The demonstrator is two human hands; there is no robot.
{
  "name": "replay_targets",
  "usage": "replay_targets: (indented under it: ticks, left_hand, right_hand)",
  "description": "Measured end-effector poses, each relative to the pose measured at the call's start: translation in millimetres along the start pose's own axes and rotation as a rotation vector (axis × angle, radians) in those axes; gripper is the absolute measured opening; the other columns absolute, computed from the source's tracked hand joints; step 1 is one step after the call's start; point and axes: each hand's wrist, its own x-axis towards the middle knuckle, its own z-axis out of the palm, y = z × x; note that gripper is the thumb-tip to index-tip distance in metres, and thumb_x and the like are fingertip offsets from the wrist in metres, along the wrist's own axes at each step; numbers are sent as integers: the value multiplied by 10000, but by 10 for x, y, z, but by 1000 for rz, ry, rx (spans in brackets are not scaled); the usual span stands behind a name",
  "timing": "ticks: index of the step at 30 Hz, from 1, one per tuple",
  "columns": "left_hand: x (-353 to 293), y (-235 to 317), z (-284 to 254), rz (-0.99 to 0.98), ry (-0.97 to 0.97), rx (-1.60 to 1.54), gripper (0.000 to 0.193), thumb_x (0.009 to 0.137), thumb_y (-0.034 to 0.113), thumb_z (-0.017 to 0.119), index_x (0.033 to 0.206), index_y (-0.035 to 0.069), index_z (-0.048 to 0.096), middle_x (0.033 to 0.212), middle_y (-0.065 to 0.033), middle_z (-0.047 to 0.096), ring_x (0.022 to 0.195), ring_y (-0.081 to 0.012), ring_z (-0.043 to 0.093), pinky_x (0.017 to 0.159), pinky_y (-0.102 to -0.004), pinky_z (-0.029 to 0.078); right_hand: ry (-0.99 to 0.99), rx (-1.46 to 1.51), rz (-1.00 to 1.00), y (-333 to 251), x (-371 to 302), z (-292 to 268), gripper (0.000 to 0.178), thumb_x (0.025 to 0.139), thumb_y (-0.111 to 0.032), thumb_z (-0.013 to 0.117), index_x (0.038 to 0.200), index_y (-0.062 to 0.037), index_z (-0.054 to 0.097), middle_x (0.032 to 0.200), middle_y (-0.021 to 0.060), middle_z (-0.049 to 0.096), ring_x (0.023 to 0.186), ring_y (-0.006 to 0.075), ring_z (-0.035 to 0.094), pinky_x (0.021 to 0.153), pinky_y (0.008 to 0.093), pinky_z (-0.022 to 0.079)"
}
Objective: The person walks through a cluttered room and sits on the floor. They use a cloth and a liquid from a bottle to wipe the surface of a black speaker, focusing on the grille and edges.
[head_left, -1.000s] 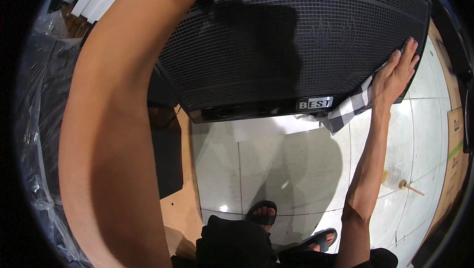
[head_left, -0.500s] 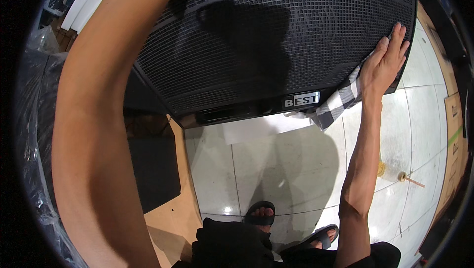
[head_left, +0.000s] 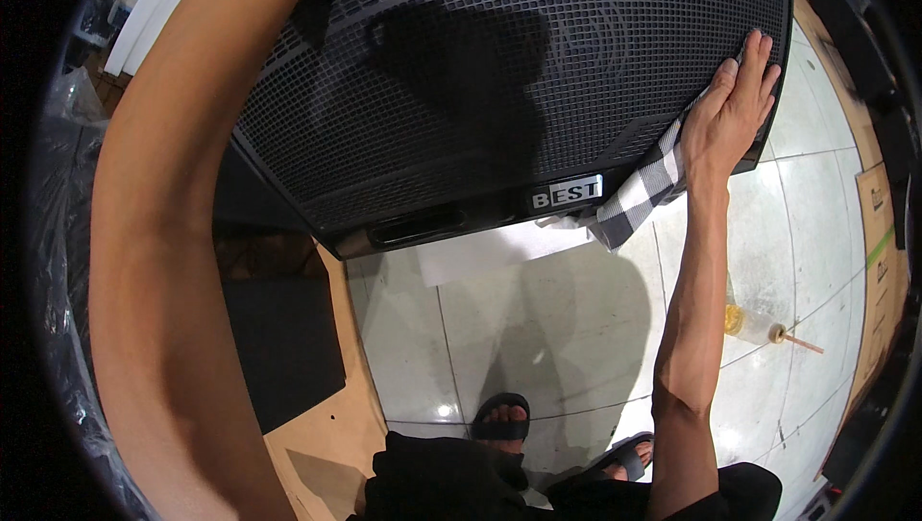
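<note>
A large black speaker [head_left: 461, 151] with a perforated metal grille fills the upper part of the head view. My right hand [head_left: 727, 127] lies at its right edge, fingers stretched along the grille and thumb beside them. Beneath the palm it holds a black-and-white checked cloth [head_left: 642, 192] against the speaker, and the cloth's loose end hangs past the lower edge. My left forearm [head_left: 163, 233] rises along the left side and leaves the picture at the top, so the left hand is out of sight. A shadow covers the middle of the grille.
On the tiled floor [head_left: 538, 329] to the right lies a clear bottle [head_left: 754, 323] with yellowish contents and a stick in its neck. Cardboard [head_left: 879, 233] lines the right side. A brown board [head_left: 360, 358] and a black panel [head_left: 288, 348] are at left, beside clear plastic wrapping [head_left: 62, 233].
The whole scene has shifted slightly left in the picture, the speaker most. My right hand stays at the speaker's right edge with the cloth under it.
</note>
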Motion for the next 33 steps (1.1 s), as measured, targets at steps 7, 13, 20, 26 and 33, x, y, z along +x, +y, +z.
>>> replay_targets:
  ticks: [7,13,20,26,33]
  left_hand:
    - [-33,92,-15,-40,-36,-36,336,904,267,529,1100,45,687,1053,-263,674,991,-396,659,881,-462,502]
    - [-47,40,-23,-84,-47,25,356,917,290,523,1101,31,683,1064,-260,672,999,-385,658,889,-458,497]
    - [-80,172,-100,-112,-50,23,408,946,334,493,1161,33,664,1125,-238,666,1044,-374,643,933,-454,481]
    - [-146,521,-212,-201,-77,33,453,970,372,468,1212,34,648,1178,-220,661,1084,-365,630,970,-450,467]
    - [-224,610,-234,-246,-46,9,662,967,644,374,1163,95,687,1066,-188,697,1013,-374,656,874,-458,520]
  right_hand:
    - [13,1,-21,27,-6,30,481,1053,-307,345,1492,-120,402,1560,128,349,1474,396,198,1189,543,90]
    - [22,23,-23,6,-6,52,476,1052,-300,342,1488,-121,408,1559,127,350,1475,390,201,1193,539,81]
    - [42,14,-27,19,-4,53,463,1049,-285,347,1479,-134,427,1553,109,368,1476,373,210,1195,531,86]
    - [21,-13,13,4,13,26,459,1041,-250,362,1483,-144,425,1556,103,366,1476,367,216,1195,521,92]
    - [-39,-53,96,-146,53,-64,469,1038,-196,348,1498,-112,392,1570,103,340,1487,356,185,1195,521,86]
